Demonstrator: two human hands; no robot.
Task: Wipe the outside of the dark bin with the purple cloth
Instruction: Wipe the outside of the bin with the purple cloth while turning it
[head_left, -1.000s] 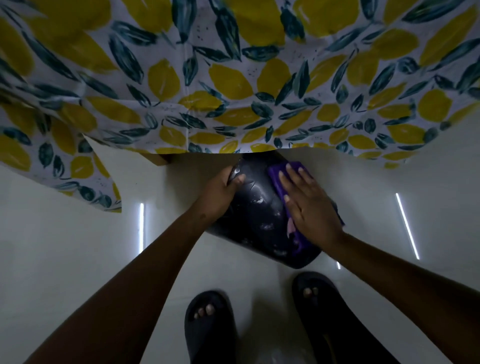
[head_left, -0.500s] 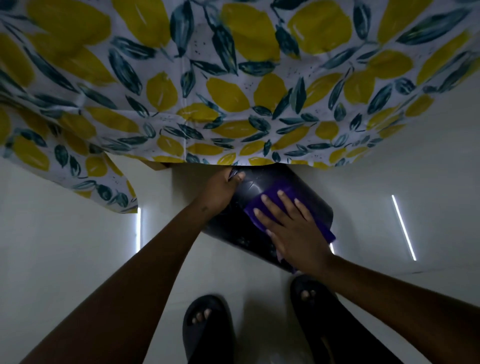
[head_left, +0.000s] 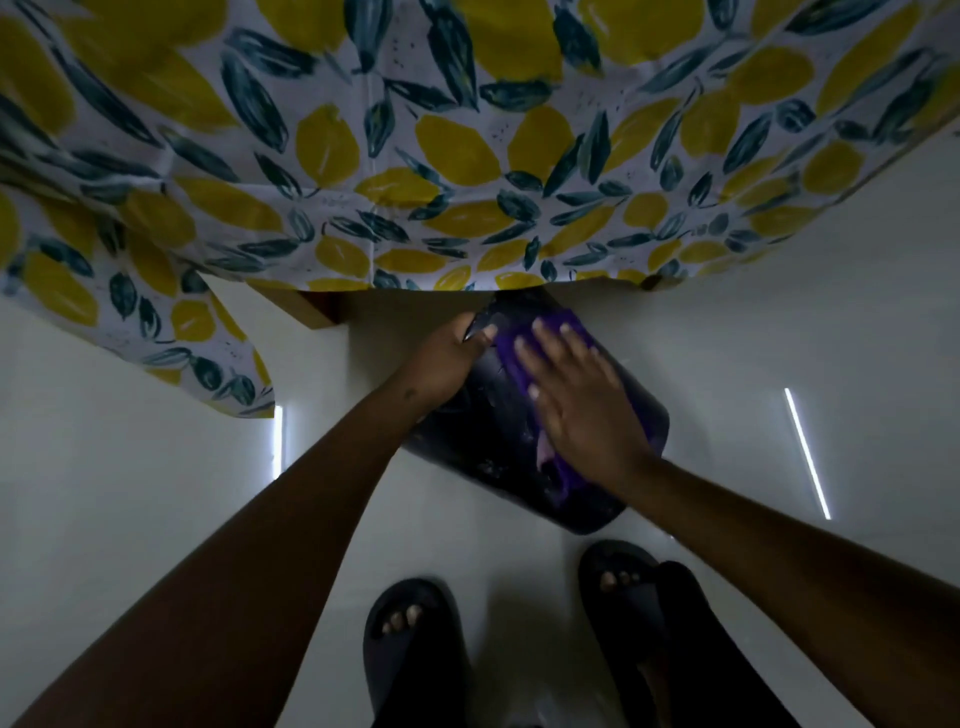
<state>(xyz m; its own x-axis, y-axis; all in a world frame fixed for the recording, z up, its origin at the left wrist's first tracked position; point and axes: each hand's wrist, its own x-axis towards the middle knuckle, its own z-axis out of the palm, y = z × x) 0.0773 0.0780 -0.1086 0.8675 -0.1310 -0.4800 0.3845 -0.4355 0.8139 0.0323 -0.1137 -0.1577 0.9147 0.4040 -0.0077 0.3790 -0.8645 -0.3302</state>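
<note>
The dark bin (head_left: 483, 431) lies tilted on the pale floor, its far end tucked under the hanging tablecloth. My left hand (head_left: 447, 358) grips the bin's upper left rim, thumb over the edge. My right hand (head_left: 576, 405) lies flat with fingers spread on the purple cloth (head_left: 519, 338), pressing it against the bin's upper side. More of the purple cloth shows below my wrist, near the bin's lower end. The bin's surface has pale smears.
A tablecloth with yellow lemons and dark leaves (head_left: 415, 156) hangs over the table edge just above the bin. A wooden table leg (head_left: 317, 312) shows left of the bin. My two feet in dark slippers (head_left: 410, 639) stand on the glossy floor below.
My right hand slid the purple cloth across the bin, down and left, then back up toward the top. The view shifted slightly. My left hand kept its grip on the rim.
</note>
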